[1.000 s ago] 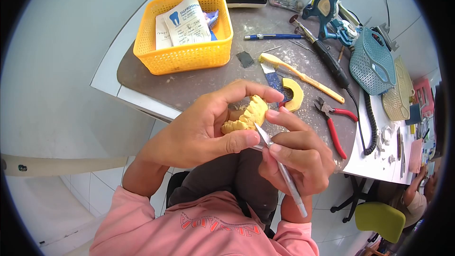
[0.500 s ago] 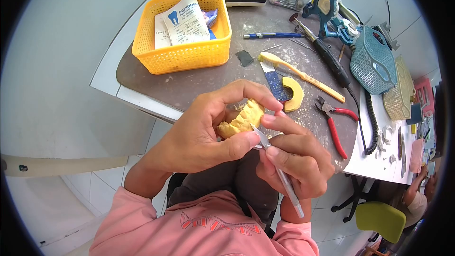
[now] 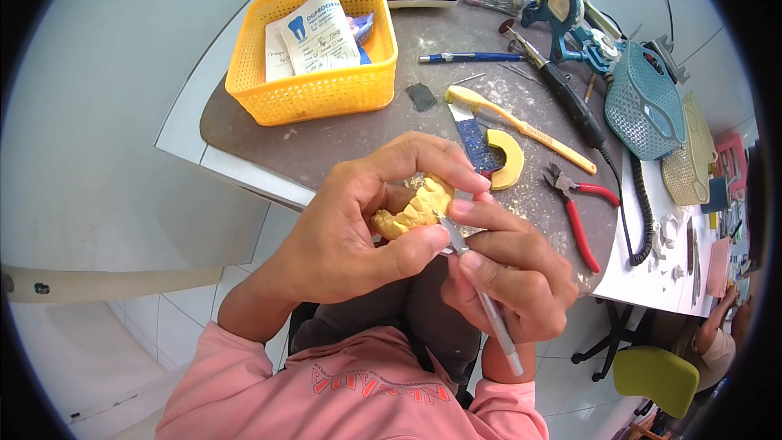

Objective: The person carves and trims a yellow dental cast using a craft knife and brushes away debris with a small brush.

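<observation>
My left hand (image 3: 358,220) is wrapped round a yellow plaster dental model (image 3: 419,205), a curved arch with tooth shapes along it. Its far side is partly hidden by my fingers. In my right hand (image 3: 521,277) a slim silver craft knife (image 3: 498,327) is held like a pen, its blade against the near edge of the model close to my left thumb. Fingertips of both hands meet around the model's right end. Beyond them on the bench lie a yellow horseshoe-shaped piece (image 3: 508,161) and a blue-and-white strip (image 3: 470,134).
A yellow basket (image 3: 314,90) with papers stands back left. On the dusty brown bench mat (image 3: 269,147) lie a toothbrush (image 3: 529,132), red-handled cutters (image 3: 577,224), a blue pen (image 3: 468,58) and a rotary handpiece (image 3: 570,102). A blue basket (image 3: 643,106) is at right; another person (image 3: 717,338) sits far right.
The knife blade and right fingers have shifted very slightly along the model's edge. Both hands keep their grips, and the bench appears slightly shifted in view.
</observation>
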Available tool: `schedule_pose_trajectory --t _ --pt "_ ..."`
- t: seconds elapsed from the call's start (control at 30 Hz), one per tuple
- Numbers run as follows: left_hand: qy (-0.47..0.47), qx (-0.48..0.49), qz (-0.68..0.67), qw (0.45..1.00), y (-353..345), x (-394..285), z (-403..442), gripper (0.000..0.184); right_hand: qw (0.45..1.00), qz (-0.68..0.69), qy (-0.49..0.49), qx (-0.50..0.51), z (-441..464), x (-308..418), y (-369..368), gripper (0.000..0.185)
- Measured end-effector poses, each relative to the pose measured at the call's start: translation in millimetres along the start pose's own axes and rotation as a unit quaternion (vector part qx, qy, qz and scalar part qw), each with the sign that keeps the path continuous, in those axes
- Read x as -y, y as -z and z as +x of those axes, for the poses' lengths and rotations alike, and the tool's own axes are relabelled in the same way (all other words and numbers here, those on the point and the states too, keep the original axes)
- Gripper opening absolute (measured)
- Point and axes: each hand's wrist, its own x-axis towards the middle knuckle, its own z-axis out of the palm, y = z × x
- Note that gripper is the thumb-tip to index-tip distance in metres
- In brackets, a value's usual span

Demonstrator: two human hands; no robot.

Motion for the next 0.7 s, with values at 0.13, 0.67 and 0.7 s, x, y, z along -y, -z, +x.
schedule_pose_trajectory --t 0.13,0.67,0.7 --pt "-0.012 -0.001 0.006 1.0 -0.1 0.4 0.2 0.04 0.999 0.021 -0.03 -0.005 0.2 2.0 2.5 0.018" --pt "-0.008 -0.01 0.016 1.0 0.2 0.7 -1.1 0.041 1.0 0.009 -0.007 0.014 2.0 0.4 4.4 0.017" --pt "-0.007 -0.013 0.014 1.0 -0.4 0.5 -1.2 0.041 1.0 0.012 -0.003 0.014 1.9 0.0 4.4 0.017"
